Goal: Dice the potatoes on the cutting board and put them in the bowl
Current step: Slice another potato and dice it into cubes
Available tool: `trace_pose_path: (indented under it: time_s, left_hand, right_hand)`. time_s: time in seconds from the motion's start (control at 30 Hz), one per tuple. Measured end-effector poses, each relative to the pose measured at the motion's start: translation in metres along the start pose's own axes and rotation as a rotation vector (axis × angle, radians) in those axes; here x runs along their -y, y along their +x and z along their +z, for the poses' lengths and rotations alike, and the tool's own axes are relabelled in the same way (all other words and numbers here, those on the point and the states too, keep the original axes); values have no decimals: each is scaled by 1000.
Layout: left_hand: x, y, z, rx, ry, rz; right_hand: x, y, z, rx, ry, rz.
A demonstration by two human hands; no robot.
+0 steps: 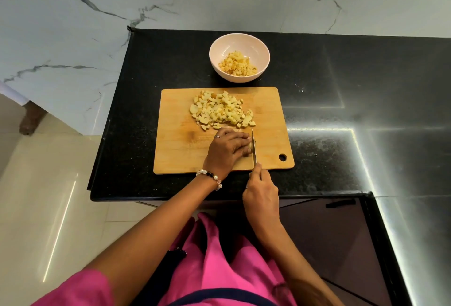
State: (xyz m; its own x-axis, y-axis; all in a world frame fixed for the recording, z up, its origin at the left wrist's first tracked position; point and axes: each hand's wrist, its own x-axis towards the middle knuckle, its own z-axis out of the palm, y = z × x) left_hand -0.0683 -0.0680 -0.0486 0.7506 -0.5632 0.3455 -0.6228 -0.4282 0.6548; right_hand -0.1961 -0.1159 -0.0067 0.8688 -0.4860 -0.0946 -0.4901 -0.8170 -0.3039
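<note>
A wooden cutting board (175, 156) lies on the black counter. A heap of diced potato (220, 109) covers its far half. My left hand (225, 148) curls over a potato piece (249, 145) on the near half, mostly hiding it. My right hand (261, 192) grips the handle of a knife (254, 145); the blade stands on edge right beside my left fingertips, against the potato piece. Behind the board stands a pale pink bowl (220, 49) with diced potato (238, 64) in it.
The black counter (341, 115) runs right and toward me along an L shape, with bright light reflections. A marble wall rises behind and to the left. Pale floor tiles lie at the left, where another person's foot (29, 120) shows.
</note>
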Motion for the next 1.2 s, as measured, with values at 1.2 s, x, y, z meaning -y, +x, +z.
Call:
trace_pose_path:
  time_s: [1.2]
  left_hand:
    - [1, 2, -5, 69, -46, -39]
  right_hand:
    - [-17, 7, -27, -22, 110, 40]
